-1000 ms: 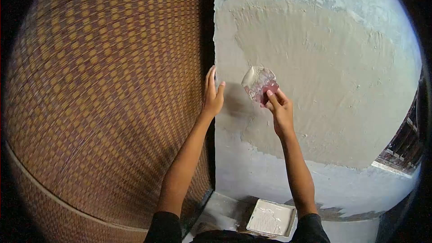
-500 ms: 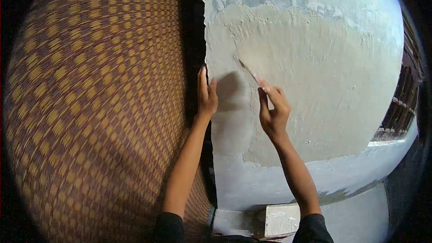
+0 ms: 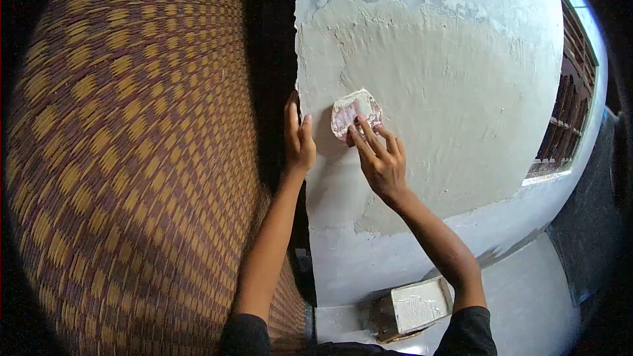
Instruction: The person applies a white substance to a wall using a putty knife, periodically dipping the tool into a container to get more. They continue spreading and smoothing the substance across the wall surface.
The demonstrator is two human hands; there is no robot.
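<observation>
My right hand (image 3: pixel 382 159) grips a pinkish putty scraper (image 3: pixel 356 115) caked with white putty, its broad face turned toward me. Fingers lie across the scraper's lower part while the blade end points up, close over the wall. A large patch of beige putty (image 3: pixel 455 118) with ridges and streaks covers much of the pale wall (image 3: pixel 389 260). At the wall's ragged left edge, my left hand (image 3: pixel 300 138) holds on, thumb on the front face and fingers around the side. Between the hands, a strip of smoother wall surface lies in shadow.
A woven brown and yellow mat (image 3: pixel 145 158) stretches along the left, with a dark gap beside the wall. Below, a box-shaped container (image 3: pixel 422 304) has white putty on top. A barred window (image 3: pixel 567 118) is set at the right.
The scraper has turned from edge-on to showing its broad, putty-covered face, and my right hand has shifted left and slightly down. My left hand stays at the wall edge. The view has shifted slightly.
</observation>
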